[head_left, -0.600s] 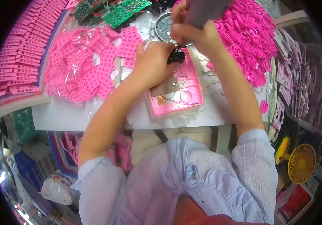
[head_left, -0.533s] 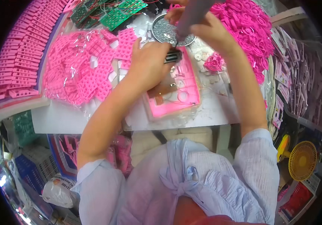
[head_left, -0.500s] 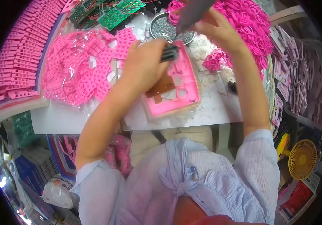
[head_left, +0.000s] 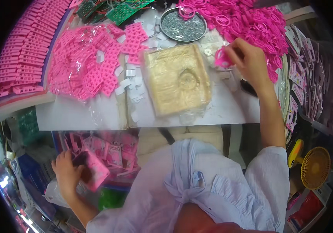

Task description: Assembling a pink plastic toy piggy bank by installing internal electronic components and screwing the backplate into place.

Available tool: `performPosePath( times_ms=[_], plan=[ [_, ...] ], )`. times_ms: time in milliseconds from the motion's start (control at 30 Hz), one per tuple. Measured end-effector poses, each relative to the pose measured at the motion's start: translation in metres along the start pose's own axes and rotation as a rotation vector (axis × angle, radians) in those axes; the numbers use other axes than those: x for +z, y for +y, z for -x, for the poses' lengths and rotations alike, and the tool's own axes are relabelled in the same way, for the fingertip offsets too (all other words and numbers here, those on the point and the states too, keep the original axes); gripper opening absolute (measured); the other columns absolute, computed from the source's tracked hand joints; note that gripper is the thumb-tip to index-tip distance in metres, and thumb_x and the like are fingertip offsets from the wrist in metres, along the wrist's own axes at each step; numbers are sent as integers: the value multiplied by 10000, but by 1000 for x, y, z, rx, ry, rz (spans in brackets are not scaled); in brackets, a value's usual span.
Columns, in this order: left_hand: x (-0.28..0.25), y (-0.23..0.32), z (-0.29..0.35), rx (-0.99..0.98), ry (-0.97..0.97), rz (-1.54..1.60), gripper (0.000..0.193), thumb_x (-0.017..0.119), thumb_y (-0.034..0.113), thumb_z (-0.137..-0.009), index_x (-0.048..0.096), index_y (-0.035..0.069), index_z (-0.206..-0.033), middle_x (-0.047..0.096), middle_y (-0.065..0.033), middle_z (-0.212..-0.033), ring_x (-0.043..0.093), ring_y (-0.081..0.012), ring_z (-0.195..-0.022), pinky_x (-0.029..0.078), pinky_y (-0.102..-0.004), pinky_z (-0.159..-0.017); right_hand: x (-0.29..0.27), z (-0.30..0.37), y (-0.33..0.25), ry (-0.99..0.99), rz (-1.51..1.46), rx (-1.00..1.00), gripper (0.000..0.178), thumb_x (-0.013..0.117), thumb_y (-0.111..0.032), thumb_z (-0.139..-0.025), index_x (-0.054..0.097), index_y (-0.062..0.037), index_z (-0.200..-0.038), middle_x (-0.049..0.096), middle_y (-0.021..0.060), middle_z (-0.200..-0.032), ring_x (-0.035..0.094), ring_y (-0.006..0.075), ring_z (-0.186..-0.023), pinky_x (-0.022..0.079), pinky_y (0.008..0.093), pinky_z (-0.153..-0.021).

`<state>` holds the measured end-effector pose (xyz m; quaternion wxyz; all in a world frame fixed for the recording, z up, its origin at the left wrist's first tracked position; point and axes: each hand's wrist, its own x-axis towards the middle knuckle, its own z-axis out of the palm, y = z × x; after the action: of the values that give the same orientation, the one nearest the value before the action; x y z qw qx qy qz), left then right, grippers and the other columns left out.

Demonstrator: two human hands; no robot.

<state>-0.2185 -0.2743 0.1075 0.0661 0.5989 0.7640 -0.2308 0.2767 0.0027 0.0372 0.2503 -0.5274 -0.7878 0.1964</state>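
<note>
Pink case (head_left: 96, 171) has moved, pinched in left hand (head_left: 66, 173); slackening could drop it onto cases (head_left: 114, 155) beside; right hand's (head_left: 250, 62) grip unclear

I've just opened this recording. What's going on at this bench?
A person is handling pink plastic parts with both hands. The left hand holds a pink case beyond the front edge of the table, beside other pink pieces. The right hand is at a small pink part near a heap of pink rings; whether it is gripped is unclear. Between them, a yellowish block in clear plastic lies on the table, near a round dish.
</note>
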Motion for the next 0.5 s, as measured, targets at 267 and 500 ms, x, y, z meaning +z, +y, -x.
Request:
performPosePath(
  times_ms=[267, 500],
  plan=[
    [-17, 208, -100, 927, 483, 795, 485, 813, 146, -751, 645, 25, -1190, 633, -157, -1211, 607, -341, -1109, 473, -467, -958, 79, 20, -38, -110, 283, -280, 162, 600, -193, -937, 563, -60, -852, 660, 127, -684, 675, 343, -645, 514, 466, -570],
    [-17, 278, -133, 1054, 432, 296, 684, 769, 455, -775, 618, -15, -1248, 582, -156, -1297, 522, -300, -1259, 372, -484, -1111, 76, 2, -43, -323, 363, -258, 110, 613, -174, -892, 575, -71, -905, 679, 127, -721, 687, 356, -692, 513, 478, -587]
  ],
)
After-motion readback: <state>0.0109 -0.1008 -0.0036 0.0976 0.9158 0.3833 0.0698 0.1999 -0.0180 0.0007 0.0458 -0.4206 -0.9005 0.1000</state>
